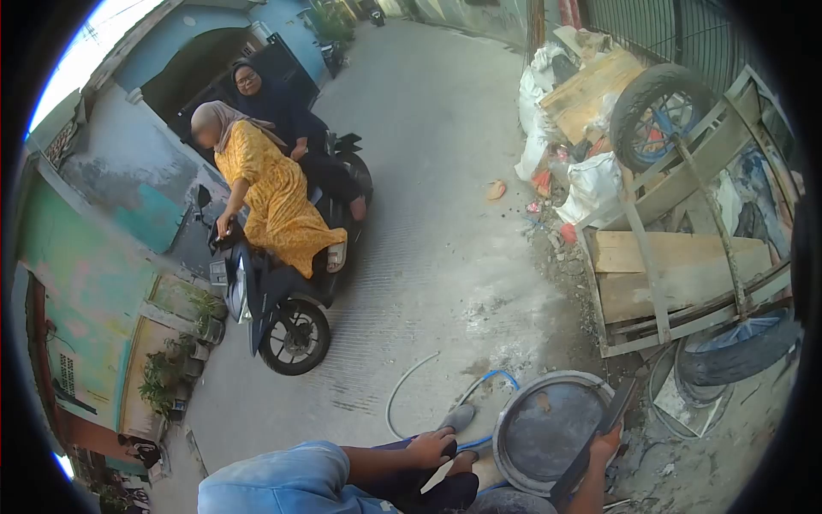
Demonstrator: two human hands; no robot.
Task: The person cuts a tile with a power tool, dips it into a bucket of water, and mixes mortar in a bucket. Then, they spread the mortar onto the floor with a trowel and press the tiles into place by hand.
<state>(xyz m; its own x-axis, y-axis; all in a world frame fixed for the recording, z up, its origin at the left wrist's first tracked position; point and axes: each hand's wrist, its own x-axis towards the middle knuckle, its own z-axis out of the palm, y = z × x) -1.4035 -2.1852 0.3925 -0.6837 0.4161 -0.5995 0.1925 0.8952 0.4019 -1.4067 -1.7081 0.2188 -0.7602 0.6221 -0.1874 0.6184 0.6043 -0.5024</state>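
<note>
My left hand (pixel 429 449) rests over my dark-trousered knee, its fingers laid on the cloth with nothing seen in them. Gripped in my right hand (pixel 604 445) is a long dark flat bar (pixel 575 469), slanting across the right side of a wide round basin (pixel 505 433). The basin has a grey, dirty rim and a dark, wet-looking inside with a small brownish patch. My grey shoe (pixel 459 418) shows left of it. A blue hose (pixel 499 373) curves along the ground behind the basin.
A motorbike (pixel 291 330) with two people (pixel 265 171) stands at left on the concrete lane (pixel 428 214). At right are a metal-framed cart (pixel 629 347) with boards, a spoked wheel (pixel 655 116), a tyre (pixel 741 351) and rubbish sacks (pixel 591 184). Potted plants (pixel 163 381) line the left wall.
</note>
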